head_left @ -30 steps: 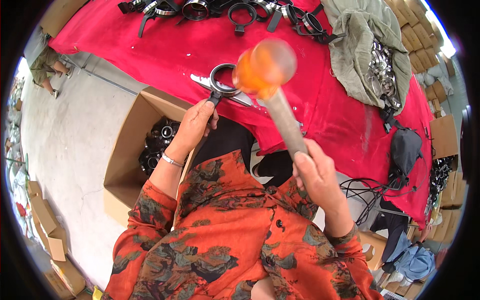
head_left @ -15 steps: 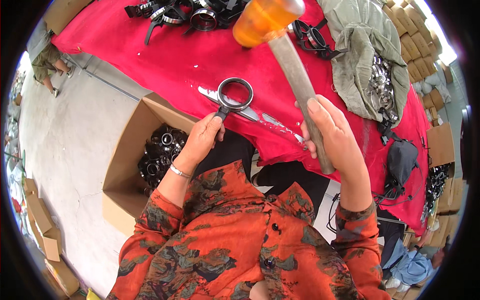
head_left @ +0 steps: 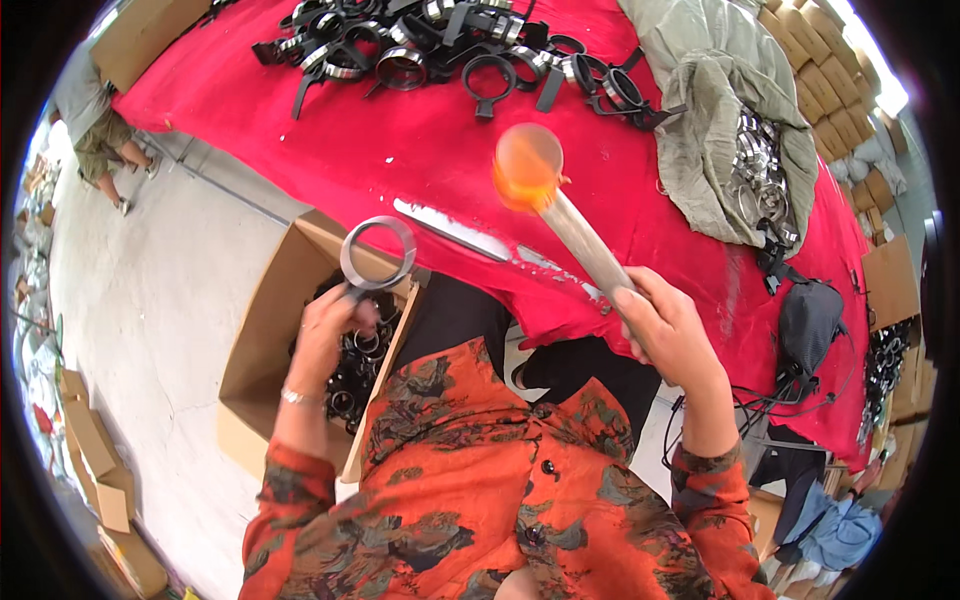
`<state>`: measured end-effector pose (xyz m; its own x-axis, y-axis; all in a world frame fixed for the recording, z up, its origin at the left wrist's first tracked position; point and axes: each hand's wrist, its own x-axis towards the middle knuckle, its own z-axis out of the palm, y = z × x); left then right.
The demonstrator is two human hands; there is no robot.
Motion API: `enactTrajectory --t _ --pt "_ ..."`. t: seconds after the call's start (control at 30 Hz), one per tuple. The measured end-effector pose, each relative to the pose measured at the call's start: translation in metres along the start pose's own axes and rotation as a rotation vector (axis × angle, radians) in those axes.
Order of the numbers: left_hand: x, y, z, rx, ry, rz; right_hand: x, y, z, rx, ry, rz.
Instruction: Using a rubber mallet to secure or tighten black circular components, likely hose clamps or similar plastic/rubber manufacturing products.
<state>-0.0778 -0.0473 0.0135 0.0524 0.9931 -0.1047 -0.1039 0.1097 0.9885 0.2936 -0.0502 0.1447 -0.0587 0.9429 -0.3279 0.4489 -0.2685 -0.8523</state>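
My left hand (head_left: 335, 320), a little blurred, grips the short black handle of a ring-shaped part (head_left: 402, 270) with a metal band. It holds the ring up over the open cardboard box (head_left: 250, 375), in which similar black and silver ring parts (head_left: 345, 400) lie. The fingers of my right hand (head_left: 660, 325) are wrapped round the wooden handle of a mallet (head_left: 580, 240). Its translucent orange head hangs above the red cloth (head_left: 300, 130). A bare metal strip (head_left: 450, 228) shows at the cloth's near edge, between my two hands.
Several ring parts with black handles (head_left: 400, 68) are heaped on the far side of the cloth. A grey-green sack (head_left: 690, 150) holding shiny metal bands stands at the right, near a black pouch (head_left: 808, 325). A person (head_left: 95, 120) is at the far left.
My left hand has moved left and down with the ring part, from the metal strip to over the box. The mallet has come down and nearer, its head lower over the cloth.
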Motion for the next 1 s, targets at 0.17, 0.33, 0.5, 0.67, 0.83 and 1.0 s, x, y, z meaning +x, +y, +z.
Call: enactTrajectory --t 0.17,0.33,0.5,0.67,0.83,1.0 --pt "0.004 0.012 -0.062 0.815 0.283 0.095 -0.005 0.025 -0.027 -0.032 0.009 0.055" --pt "0.106 0.089 0.06 0.775 0.152 0.695 0.002 0.036 -0.011 0.013 0.089 0.042" --pt "0.192 0.105 0.135 1.372 0.001 0.826 -0.005 0.033 -0.001 -0.102 0.128 -0.094" --pt "0.188 0.085 0.134 0.837 0.011 0.888 -0.011 0.036 -0.009 0.022 0.067 -0.027" --pt "0.096 0.069 0.098 0.079 -0.014 0.214 -0.011 0.033 -0.009 0.253 -0.075 0.083" --pt "0.048 0.039 0.083 -0.241 -0.008 -0.057 -0.009 0.034 0.01 0.275 -0.116 0.078"
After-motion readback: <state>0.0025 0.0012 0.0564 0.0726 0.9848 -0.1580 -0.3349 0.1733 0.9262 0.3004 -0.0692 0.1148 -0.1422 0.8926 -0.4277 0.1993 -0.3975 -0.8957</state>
